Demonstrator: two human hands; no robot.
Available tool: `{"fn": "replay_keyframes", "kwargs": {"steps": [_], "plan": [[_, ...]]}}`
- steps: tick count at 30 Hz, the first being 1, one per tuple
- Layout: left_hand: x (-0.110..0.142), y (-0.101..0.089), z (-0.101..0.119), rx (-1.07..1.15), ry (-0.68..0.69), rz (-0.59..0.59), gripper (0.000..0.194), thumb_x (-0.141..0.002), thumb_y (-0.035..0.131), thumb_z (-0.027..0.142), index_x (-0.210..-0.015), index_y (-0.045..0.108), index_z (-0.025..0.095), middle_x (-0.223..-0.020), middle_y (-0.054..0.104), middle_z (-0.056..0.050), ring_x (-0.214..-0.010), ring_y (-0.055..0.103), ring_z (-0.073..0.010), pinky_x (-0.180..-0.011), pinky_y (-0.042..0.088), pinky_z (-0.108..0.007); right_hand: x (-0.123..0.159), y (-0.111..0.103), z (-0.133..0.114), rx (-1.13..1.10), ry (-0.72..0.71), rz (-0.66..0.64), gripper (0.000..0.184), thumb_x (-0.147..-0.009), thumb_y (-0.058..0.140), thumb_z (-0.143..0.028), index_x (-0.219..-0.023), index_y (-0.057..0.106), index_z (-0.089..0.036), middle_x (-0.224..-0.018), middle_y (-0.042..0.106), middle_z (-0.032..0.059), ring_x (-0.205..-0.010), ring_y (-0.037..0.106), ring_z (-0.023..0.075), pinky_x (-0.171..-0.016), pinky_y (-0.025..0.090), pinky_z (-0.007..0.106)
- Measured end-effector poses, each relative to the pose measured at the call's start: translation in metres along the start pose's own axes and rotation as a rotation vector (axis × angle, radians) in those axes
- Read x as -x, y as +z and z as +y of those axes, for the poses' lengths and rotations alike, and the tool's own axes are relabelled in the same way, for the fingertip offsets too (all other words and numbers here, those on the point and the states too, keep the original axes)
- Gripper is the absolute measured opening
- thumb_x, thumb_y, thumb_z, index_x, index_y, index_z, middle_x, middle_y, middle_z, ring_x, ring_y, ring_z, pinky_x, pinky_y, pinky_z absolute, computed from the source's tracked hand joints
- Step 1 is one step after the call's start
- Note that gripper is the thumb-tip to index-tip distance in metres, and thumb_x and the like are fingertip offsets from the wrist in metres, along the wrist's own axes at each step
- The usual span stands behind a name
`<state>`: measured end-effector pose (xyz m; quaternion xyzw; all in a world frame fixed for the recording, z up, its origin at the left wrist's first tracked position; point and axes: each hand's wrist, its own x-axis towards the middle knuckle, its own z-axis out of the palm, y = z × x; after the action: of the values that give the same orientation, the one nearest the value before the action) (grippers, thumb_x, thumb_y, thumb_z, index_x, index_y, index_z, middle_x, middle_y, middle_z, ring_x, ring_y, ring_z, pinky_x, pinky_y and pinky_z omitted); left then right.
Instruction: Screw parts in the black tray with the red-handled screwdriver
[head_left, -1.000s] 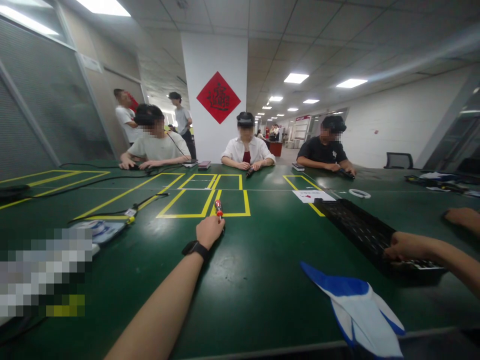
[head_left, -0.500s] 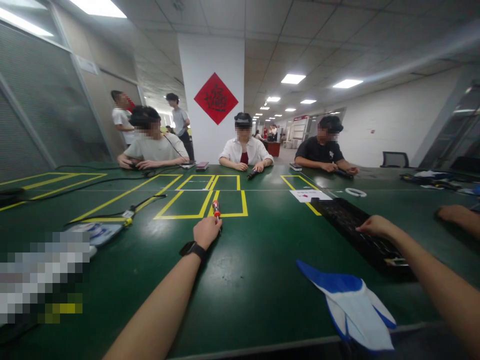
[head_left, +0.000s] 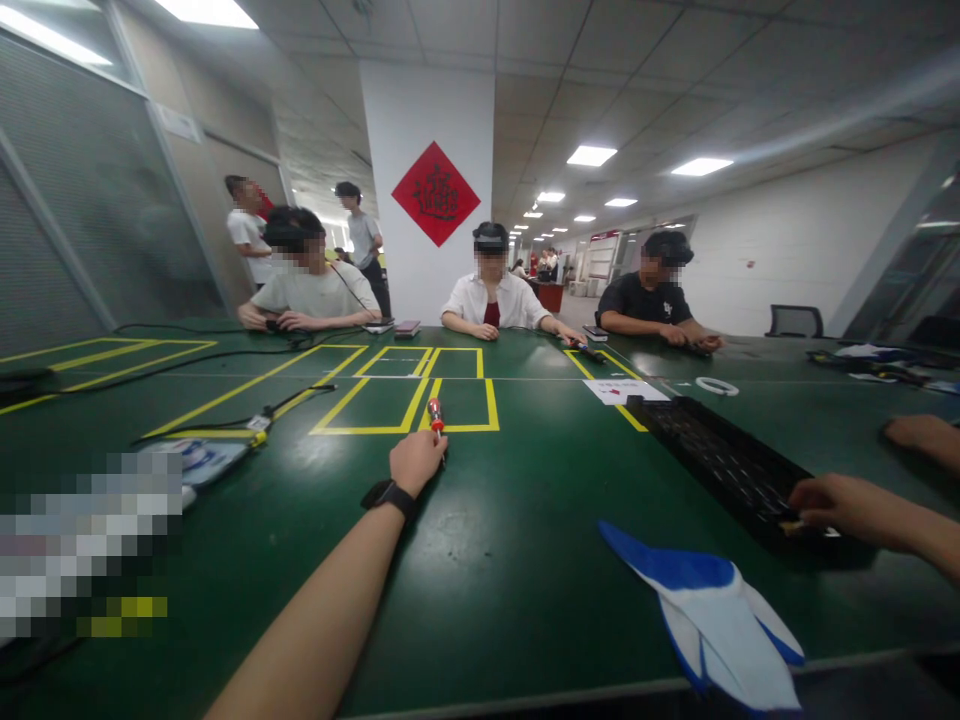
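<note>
My left hand (head_left: 417,462) is closed around the metal shaft of a screwdriver (head_left: 436,414), its red and clear handle pointing away from me over a yellow tape rectangle. At the near end of a long black slotted tray (head_left: 705,445), my right hand (head_left: 844,503) has its fingers pinched together. A small yellowish piece (head_left: 791,527) shows right under those fingertips; whether it is gripped is hard to see. Closer to me lies a blue and white glove (head_left: 712,610), touched by neither hand.
Printed paper (head_left: 624,391) and a white ring (head_left: 716,386) lie beyond the tray. Another person's hand (head_left: 922,440) rests at the right. Across the green table sit several people with head cameras. Cables and a plastic packet (head_left: 202,462) lie at the left.
My right hand has moved from the middle of the black tray to its near right end. My left hand and the screwdriver stay put. The person opposite has reached to the side.
</note>
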<state>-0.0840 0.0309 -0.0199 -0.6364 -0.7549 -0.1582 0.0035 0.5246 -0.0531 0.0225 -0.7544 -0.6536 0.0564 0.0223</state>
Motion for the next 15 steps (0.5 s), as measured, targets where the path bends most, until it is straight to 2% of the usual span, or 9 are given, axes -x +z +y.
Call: {"fn": "replay_keyframes", "kwargs": {"steps": [3,9,15], "plan": [[0.001,-0.001,0.000,0.004,0.009,0.006,0.047,-0.080,0.029,0.052,-0.078,0.064,0.021,-0.086,0.065,-0.009,-0.079,0.060,-0.0215,-0.065,0.043,-0.028,0.004,0.004,0.005,-0.092,-0.033,-0.087,0.028,-0.063,0.054,-0.032,-0.086,0.066,-0.021,-0.084,0.067,0.0080,-0.078,0.062,0.0242,-0.067,0.046,0.032],[0.004,-0.003,0.001,-0.009,0.009,0.010,0.046,-0.080,0.029,0.052,-0.078,0.063,0.021,-0.086,0.066,-0.009,-0.080,0.060,-0.0219,-0.065,0.043,-0.027,0.000,0.002,0.006,-0.055,-0.079,-0.051,0.023,-0.064,0.055,-0.031,-0.078,0.068,-0.020,-0.085,0.067,0.0084,-0.080,0.061,0.0256,-0.070,0.046,0.034],[0.003,-0.002,0.002,-0.017,0.013,0.007,0.047,-0.080,0.029,0.052,-0.079,0.064,0.021,-0.087,0.065,-0.009,-0.079,0.060,-0.0217,-0.064,0.043,-0.027,-0.008,0.002,0.012,-0.043,-0.017,-0.037,0.024,-0.065,0.056,-0.034,-0.078,0.068,-0.020,-0.078,0.068,0.0054,-0.072,0.062,0.0221,-0.064,0.045,0.030]]}}
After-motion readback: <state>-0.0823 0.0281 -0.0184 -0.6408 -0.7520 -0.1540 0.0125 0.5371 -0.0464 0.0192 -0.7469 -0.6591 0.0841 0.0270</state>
